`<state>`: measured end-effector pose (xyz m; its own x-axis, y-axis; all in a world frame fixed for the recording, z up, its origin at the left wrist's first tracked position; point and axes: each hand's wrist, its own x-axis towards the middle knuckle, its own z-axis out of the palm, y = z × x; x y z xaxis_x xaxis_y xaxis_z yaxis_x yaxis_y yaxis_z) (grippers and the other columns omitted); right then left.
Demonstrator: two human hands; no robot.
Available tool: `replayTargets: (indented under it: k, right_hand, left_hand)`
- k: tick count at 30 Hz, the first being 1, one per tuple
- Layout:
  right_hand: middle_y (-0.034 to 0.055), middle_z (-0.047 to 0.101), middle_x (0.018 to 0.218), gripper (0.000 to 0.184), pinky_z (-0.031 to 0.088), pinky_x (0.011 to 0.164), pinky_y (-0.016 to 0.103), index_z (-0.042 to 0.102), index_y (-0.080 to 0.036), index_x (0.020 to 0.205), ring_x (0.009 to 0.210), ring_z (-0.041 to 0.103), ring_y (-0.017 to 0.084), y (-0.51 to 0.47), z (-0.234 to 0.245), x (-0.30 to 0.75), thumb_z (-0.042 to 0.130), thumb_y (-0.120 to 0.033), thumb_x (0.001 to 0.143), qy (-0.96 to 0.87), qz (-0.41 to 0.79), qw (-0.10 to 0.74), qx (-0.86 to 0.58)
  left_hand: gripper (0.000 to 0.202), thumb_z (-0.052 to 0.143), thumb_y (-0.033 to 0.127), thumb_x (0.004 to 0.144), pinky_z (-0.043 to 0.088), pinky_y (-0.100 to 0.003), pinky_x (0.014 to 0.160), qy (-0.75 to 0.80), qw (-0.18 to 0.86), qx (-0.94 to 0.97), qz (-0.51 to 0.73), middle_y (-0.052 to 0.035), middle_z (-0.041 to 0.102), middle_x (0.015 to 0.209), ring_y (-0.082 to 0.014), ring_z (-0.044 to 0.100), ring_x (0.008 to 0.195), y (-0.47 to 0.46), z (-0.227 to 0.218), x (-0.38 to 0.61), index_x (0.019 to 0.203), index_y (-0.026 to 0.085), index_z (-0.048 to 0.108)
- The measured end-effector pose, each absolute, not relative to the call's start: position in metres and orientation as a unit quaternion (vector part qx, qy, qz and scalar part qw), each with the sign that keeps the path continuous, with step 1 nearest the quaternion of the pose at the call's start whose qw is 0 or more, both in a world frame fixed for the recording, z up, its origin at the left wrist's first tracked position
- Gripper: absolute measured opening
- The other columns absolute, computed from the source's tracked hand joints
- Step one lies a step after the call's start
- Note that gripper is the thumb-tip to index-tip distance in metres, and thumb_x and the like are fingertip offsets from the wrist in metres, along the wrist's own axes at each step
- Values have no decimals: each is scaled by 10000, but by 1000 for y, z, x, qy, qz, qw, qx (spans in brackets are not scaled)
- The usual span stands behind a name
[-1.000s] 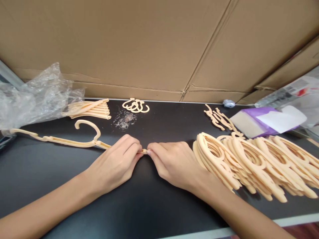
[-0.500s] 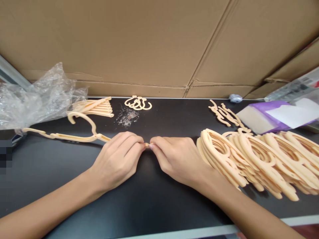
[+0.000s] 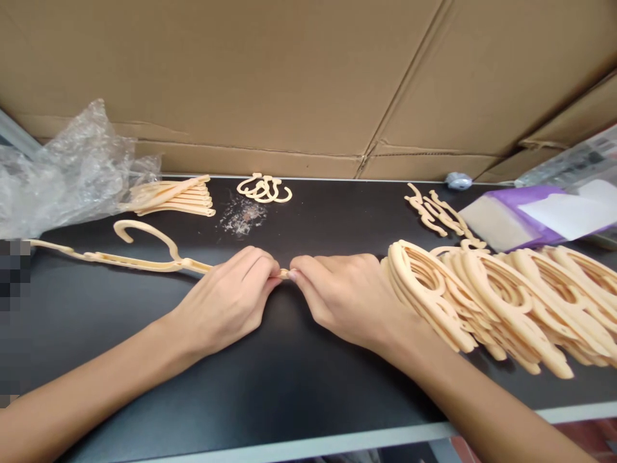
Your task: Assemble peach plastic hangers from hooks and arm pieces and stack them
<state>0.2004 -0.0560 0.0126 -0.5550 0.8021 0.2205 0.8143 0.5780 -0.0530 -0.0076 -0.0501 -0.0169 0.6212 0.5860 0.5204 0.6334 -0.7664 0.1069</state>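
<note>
A cream plastic clothes hanger [image 3: 139, 260] stretches leftward from my hands, its hook curving up at the left. My left hand [image 3: 229, 302] is closed on the hanger's right arm. My right hand [image 3: 340, 296] pinches the same arm's end, its fingertips almost meeting those of the left. Only a small bit of the plastic shows between the two hands; the rest of that arm is hidden by my fingers. Beside my right wrist lie piles of folded cream hangers [image 3: 496, 302].
Along the back lie loose hooks [image 3: 265, 188], a stack of hanger arms [image 3: 178, 196] by a clear plastic bag [image 3: 77, 173], and small curved pieces [image 3: 434, 211]. A purple-and-white package [image 3: 520, 215] sits at right. Cardboard [image 3: 241, 83] walls the far side of the black table [image 3: 270, 392].
The hanger's hooked side has shifted a little left. Both hands keep their pinch at nearly the same spot, and the whole view has moved slightly.
</note>
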Motion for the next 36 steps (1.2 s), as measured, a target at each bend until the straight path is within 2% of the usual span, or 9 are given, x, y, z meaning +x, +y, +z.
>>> replayTargets:
  k: [3, 7, 12, 16, 22, 27, 29, 32, 36]
  right_hand:
    - [27, 742, 740, 259, 133, 545, 312, 662, -208, 889, 635, 678, 188, -55, 11, 200, 438, -237, 1016, -883, -16, 85, -461]
    - [24, 769, 787, 287, 137, 556, 304, 652, -230, 922, 611, 664, 185, -55, 13, 200, 408, -318, 1045, -867, 11, 70, -493]
    - [31, 774, 831, 284, 173, 584, 303, 652, -243, 946, 679, 684, 203, -53, 15, 198, 402, -329, 1050, -853, 66, 60, -514]
    - [42, 763, 820, 303, 230, 606, 301, 672, -249, 948, 714, 681, 215, -51, 14, 198, 397, -337, 1041, -832, 126, 89, -533]
    - [-4, 762, 870, 263, 321, 667, 292, 705, -275, 956, 770, 659, 188, -50, 14, 203, 453, -329, 1007, -790, 236, 164, -542]
    - [-38, 670, 728, 245, 332, 600, 266, 693, -272, 966, 639, 569, 136, -50, 24, 214, 496, -414, 1004, -733, 261, 279, -563]
    - [-68, 573, 631, 201, 332, 565, 251, 670, -280, 1041, 572, 513, 122, -51, 27, 215, 541, -423, 983, -733, 305, 277, -541]
    - [-98, 530, 647, 248, 354, 564, 236, 564, -266, 1141, 556, 478, 111, -53, 27, 212, 640, -323, 913, -747, 345, 254, -509]
    - [-74, 592, 742, 116, 357, 598, 233, 505, -235, 872, 607, 486, 97, -55, 23, 209, 610, -209, 912, -772, 308, 240, -503]
  left_hand:
    - [131, 497, 112, 1006, 533, -318, 711, -332, 22, -900, -281, -69, 618, 852, -192, 612, 783, -50, -19, -8, 903, 129, 576]
    - [120, 500, 80, 993, 525, -335, 727, -316, 46, -904, -285, -92, 624, 864, -205, 600, 799, -51, -19, -8, 919, 105, 591]
    - [143, 493, 73, 992, 528, -333, 711, -321, 56, -903, -281, -93, 624, 842, -205, 602, 783, -51, -18, -7, 896, 104, 595]
    - [140, 499, 74, 991, 532, -334, 710, -317, 57, -905, -279, -91, 631, 841, -204, 608, 779, -50, -19, -7, 898, 108, 598]
    - [98, 533, 56, 975, 533, -333, 727, -310, 36, -904, -291, -89, 646, 858, -197, 614, 795, -51, -18, -8, 929, 116, 594]
    - [68, 587, 48, 952, 541, -333, 752, -287, 3, -909, -301, -92, 667, 879, -190, 622, 816, -51, -18, -10, 947, 116, 593]
    - [69, 587, 44, 949, 542, -331, 746, -291, 1, -908, -302, -94, 668, 878, -189, 625, 812, -50, -19, -10, 947, 112, 599]
    - [83, 584, 34, 943, 543, -327, 739, -293, 8, -905, -308, -93, 672, 875, -187, 629, 809, -49, -20, -11, 938, 114, 603]
    - [89, 586, 43, 944, 548, -319, 738, -300, -1, -902, -311, -81, 679, 876, -181, 638, 809, -49, -21, -11, 927, 129, 604]
